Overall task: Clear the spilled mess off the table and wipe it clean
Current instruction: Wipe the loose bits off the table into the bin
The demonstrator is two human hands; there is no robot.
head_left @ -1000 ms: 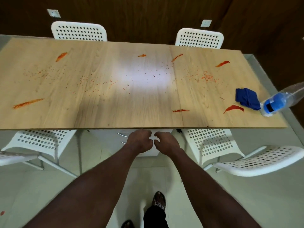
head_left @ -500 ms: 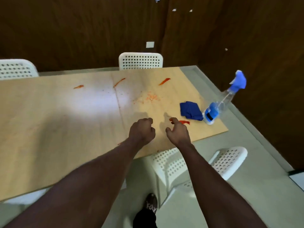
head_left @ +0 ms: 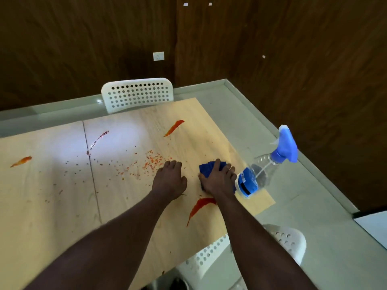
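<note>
Shows, from above, a right hand (head_left: 217, 181) laid on a blue cloth (head_left: 206, 167) near the right end of a wooden table (head_left: 52, 206), fingers spread over the cloth, thumb at its left edge. Shows a left hand (head_left: 168, 178) just beside it, palm down on the wood, fingers straight and close together, tips near scattered orange crumbs (head_left: 152, 162). Takes in a red smear (head_left: 201, 206) beside the right wrist and a spray bottle (head_left: 263, 170) just right of the cloth.

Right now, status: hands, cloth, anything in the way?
Right hand laid over blue cloth; left hand resting on table. Red smears, crumbs not yet wiped. Spray bottle close beside right hand.
</note>
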